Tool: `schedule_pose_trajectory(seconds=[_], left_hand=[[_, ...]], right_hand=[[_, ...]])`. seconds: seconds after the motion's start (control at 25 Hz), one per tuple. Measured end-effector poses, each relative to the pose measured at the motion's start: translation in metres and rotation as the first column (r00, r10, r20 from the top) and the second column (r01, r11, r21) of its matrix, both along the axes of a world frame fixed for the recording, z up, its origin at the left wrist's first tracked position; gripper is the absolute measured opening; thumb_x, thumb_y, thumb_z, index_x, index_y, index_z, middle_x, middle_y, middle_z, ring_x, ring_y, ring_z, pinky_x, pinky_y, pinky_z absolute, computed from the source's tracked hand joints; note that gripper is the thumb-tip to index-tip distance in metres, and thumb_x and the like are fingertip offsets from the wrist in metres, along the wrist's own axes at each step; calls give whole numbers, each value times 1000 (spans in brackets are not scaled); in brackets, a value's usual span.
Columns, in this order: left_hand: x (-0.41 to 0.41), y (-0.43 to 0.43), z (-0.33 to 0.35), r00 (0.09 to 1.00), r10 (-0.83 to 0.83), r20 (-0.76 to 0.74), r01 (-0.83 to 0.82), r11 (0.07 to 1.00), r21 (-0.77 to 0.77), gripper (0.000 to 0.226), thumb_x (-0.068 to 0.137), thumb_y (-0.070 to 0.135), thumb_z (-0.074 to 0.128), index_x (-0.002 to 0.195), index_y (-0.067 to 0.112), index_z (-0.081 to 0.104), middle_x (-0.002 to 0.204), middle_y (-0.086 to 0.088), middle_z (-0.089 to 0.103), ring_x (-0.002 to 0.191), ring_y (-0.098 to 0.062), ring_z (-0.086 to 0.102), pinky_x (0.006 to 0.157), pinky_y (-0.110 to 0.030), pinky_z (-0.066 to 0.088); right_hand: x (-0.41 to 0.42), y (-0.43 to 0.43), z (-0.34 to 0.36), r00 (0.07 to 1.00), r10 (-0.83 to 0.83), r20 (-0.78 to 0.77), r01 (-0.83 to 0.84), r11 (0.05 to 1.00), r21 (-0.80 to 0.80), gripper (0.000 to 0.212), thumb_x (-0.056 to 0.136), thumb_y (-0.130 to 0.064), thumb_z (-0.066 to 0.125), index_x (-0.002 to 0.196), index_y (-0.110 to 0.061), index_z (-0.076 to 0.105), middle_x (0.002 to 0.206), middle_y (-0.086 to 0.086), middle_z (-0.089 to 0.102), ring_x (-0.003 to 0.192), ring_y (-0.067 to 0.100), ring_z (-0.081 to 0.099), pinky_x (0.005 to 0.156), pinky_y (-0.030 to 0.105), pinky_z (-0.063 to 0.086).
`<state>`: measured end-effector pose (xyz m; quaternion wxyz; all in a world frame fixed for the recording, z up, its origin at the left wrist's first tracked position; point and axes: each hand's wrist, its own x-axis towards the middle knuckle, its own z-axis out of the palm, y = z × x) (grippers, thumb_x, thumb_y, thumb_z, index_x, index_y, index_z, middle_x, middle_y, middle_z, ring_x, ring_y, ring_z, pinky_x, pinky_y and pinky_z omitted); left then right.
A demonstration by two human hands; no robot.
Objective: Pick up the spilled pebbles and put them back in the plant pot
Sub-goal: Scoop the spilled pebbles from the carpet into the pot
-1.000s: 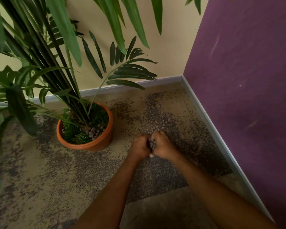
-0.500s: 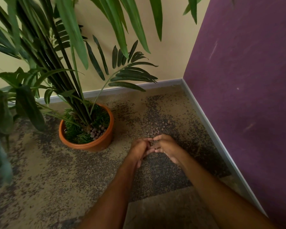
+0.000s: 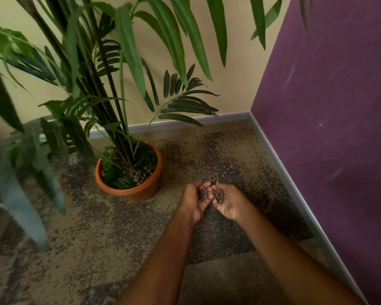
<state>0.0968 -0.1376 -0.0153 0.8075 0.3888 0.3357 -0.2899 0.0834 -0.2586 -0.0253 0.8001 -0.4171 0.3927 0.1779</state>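
Observation:
My left hand (image 3: 194, 202) and my right hand (image 3: 231, 205) are held side by side, palms up and cupped, just above the carpet. Together they hold a heap of small brown pebbles (image 3: 217, 193), with the fingers curled up around it. Beyond the fingertips, more spilled pebbles (image 3: 221, 171) lie scattered on the floor. The terracotta plant pot (image 3: 130, 192) stands to the left of my hands. It holds a tall palm, green moss and a small cluster of pebbles (image 3: 141, 175) near its right side.
The purple wall (image 3: 328, 128) with a grey skirting board (image 3: 295, 194) runs close along the right. A beige wall closes the corner behind. Long palm leaves (image 3: 128, 51) hang over the pot and the left side. The carpet is mottled brown and dark.
My hands were knuckles up, scooping pebbles together on the floor. They have turned palms up and lifted slightly with the pebbles in them. The camera has shifted a little.

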Motion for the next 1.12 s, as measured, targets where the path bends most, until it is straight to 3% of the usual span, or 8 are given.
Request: schedule_pose_trajectory(seconds=[0.32,0.48,0.6,0.72,0.84,0.96,1.04,1.12], left_hand=[[6,31,65,985,168,36,-168,986,-2,35,106,21,43,82,6,65,53,-5,62,36,-9,59,41,-18,55],[5,55,98,930,360,77,-359,933,-27,32,106,19,41,86,5,62,63,-8,62,46,-13,61,41,-18,54],[-2,83,111,849,520,100,-522,853,-4,30,107,15,36,86,6,57,73,-8,54,60,-15,50,47,-20,51],[-9,114,122,773,624,114,-631,775,33,34,106,12,28,79,12,49,70,-4,43,57,-13,36,55,-22,38],[-11,135,133,754,646,118,-656,750,89,37,108,14,22,77,15,43,70,-3,38,57,-13,34,57,-22,36],[-11,141,142,749,640,172,-655,753,53,36,111,20,24,109,9,58,92,-14,56,81,-23,57,84,-33,53],[-12,141,150,764,612,207,-620,784,-32,48,112,28,29,140,1,57,129,-23,62,118,-34,61,111,-46,48],[-14,142,155,767,603,220,-593,797,-118,54,110,35,34,148,3,54,145,-25,58,137,-40,55,120,-56,40]], right_hand=[[14,39,60,999,-33,26,29,991,132,36,107,-28,43,80,-12,59,56,4,66,40,12,61,39,14,41],[23,63,93,997,-51,63,38,979,198,35,108,-26,43,86,-6,61,73,10,65,60,18,63,44,19,52],[27,87,114,993,-64,98,35,963,268,33,109,-19,42,95,2,63,86,16,62,79,23,63,73,34,61],[26,114,130,992,-19,125,-21,950,310,32,109,-18,41,113,7,61,95,21,60,111,32,63,106,43,51],[27,139,142,991,27,130,-68,945,320,33,109,-23,43,121,4,57,101,21,57,126,35,55,113,44,46],[31,159,145,992,37,121,-73,947,314,35,106,-31,48,119,1,57,105,17,50,102,27,52,112,39,47],[33,169,145,991,35,127,-73,949,308,42,103,-35,53,125,0,59,107,14,49,92,23,50,96,34,50],[35,174,145,991,26,133,-67,946,318,51,101,-38,56,135,0,57,107,12,53,88,21,53,79,32,51]])
